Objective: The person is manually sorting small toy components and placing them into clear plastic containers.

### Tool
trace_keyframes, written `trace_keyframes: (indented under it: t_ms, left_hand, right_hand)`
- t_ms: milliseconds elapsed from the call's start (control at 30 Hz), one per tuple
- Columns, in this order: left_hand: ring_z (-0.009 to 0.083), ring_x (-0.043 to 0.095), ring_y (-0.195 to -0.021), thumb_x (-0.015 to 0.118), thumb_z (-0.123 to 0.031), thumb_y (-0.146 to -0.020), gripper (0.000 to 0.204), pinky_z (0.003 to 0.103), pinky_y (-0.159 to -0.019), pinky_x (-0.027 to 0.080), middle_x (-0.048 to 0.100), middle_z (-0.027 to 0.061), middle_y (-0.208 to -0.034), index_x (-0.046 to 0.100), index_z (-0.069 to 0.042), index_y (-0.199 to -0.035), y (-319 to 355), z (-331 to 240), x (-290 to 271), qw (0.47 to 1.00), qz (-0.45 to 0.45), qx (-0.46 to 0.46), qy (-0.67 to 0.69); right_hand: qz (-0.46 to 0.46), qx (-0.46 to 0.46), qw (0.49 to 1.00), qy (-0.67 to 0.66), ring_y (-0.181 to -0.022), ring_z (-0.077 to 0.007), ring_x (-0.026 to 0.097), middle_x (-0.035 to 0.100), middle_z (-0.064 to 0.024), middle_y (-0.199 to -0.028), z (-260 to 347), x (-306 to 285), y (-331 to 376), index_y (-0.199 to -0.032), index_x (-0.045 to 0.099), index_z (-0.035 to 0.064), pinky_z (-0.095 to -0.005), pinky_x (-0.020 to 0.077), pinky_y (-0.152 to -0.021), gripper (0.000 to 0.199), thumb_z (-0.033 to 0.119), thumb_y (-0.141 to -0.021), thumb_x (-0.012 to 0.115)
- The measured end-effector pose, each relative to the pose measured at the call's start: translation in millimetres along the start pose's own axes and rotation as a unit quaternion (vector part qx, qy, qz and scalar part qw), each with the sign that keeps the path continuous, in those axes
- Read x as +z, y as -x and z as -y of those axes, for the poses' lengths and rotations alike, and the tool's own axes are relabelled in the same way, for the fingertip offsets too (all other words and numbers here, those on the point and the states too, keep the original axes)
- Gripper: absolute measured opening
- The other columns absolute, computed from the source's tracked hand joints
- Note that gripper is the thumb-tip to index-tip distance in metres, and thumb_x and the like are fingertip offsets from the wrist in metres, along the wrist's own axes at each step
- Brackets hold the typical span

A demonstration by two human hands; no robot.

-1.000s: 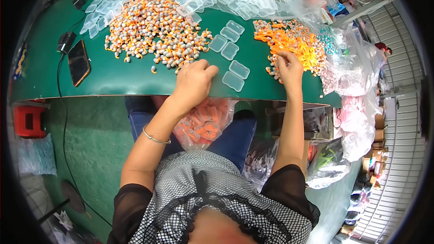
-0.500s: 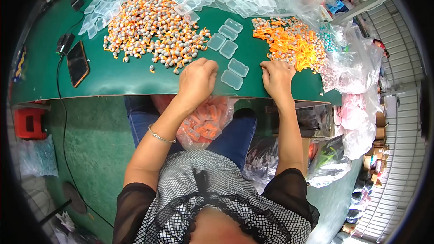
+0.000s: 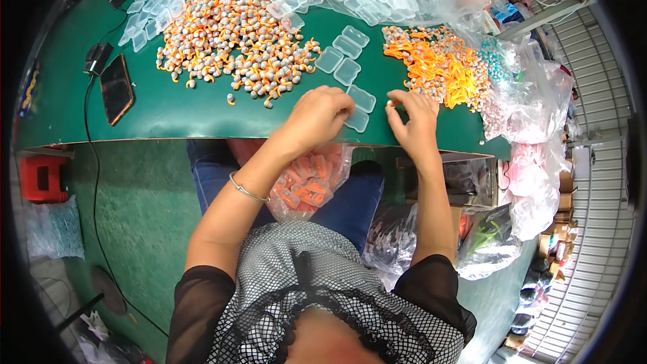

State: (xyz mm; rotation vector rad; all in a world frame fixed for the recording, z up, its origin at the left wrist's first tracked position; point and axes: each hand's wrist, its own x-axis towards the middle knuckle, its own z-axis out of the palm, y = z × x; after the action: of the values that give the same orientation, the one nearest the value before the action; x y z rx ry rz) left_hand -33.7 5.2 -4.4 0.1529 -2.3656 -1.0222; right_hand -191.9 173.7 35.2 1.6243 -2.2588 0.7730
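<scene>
Evidently, the right hand (image 3: 412, 120) has a narrow grip, thumb and fingers pinching a small piece (image 3: 389, 104) to the right of an open clear case (image 3: 364, 99) that lies on the green tabletop (image 3: 195, 114). The left hand (image 3: 322, 116) curls over the case's left edge, fingertips mostly hidden, so I cannot tell whether its grip holds anything. The small piece looks light and firm, probably smooth enough to roll away, so a pinch across its rounded body should suit it. The open clear case seems light, stiff and rather slippery, perhaps brittle if bent; its rim offers the safest hold
</scene>
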Motion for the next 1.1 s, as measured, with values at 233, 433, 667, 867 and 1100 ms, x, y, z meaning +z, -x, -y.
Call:
trace_keyframes:
  t_ms: [233,433,667,867,1100]
  left_hand:
    - [0.0329,0.062,-0.084,0.066,-0.007,-0.082,0.004,0.044,-0.075,0.05,0.065,0.0101,-0.083,0.068,-0.005,-0.085,7,-18,24,0.995,-0.094,-0.029,-0.01]
    - [0.0319,0.062,-0.086,0.067,-0.007,-0.081,0.009,0.044,-0.076,0.049,0.063,0.0095,-0.086,0.067,-0.006,-0.09,10,-18,27,0.995,-0.1,-0.011,-0.011]
    - [0.0331,0.062,-0.092,0.07,-0.006,-0.077,0.023,0.044,-0.081,0.05,0.063,0.0107,-0.099,0.063,-0.004,-0.099,13,-18,21,0.997,-0.073,0.006,-0.008]
    - [0.0339,0.063,-0.092,0.075,-0.008,-0.075,0.046,0.044,-0.08,0.052,0.056,0.0148,-0.116,0.06,-0.002,-0.118,10,-23,14,0.998,-0.045,-0.027,0.017]
    - [0.0346,0.063,-0.095,0.079,-0.011,-0.075,0.053,0.043,-0.083,0.053,0.056,0.0163,-0.117,0.059,0.0,-0.123,6,-12,12,0.999,0.011,-0.052,-0.004]
  right_hand:
    - [0.002,-0.001,1.0,-0.028,-0.081,-0.0205,0.062,0.067,0.0005,-0.08,33,21,13,-0.087,0.068,0.0113,-0.0396,0.0348,-0.085,0.013,0.017,-0.079,0.077]
    - [0.021,0.005,1.0,-0.023,-0.08,-0.0216,0.061,0.066,-0.0012,-0.079,36,20,8,-0.088,0.069,0.0101,-0.0396,0.0368,-0.082,0.011,0.015,-0.08,0.075]
    - [-0.064,0.029,0.994,0.082,-0.087,-0.0262,0.065,0.069,-0.0077,-0.086,-42,31,-59,-0.089,0.071,0.0095,-0.0438,0.0432,-0.078,0.012,0.015,-0.079,0.072]
    - [-0.025,0.016,0.963,0.267,-0.094,-0.0263,0.062,0.067,-0.0046,-0.095,-91,61,-87,-0.089,0.07,0.0111,-0.0459,0.0388,-0.081,0.011,0.015,-0.079,0.071]
    - [-0.01,-0.023,0.999,0.036,-0.085,-0.0234,0.063,0.067,-0.003,-0.083,-34,28,-44,-0.088,0.068,0.011,-0.0429,0.0388,-0.08,0.008,0.012,-0.08,0.07]
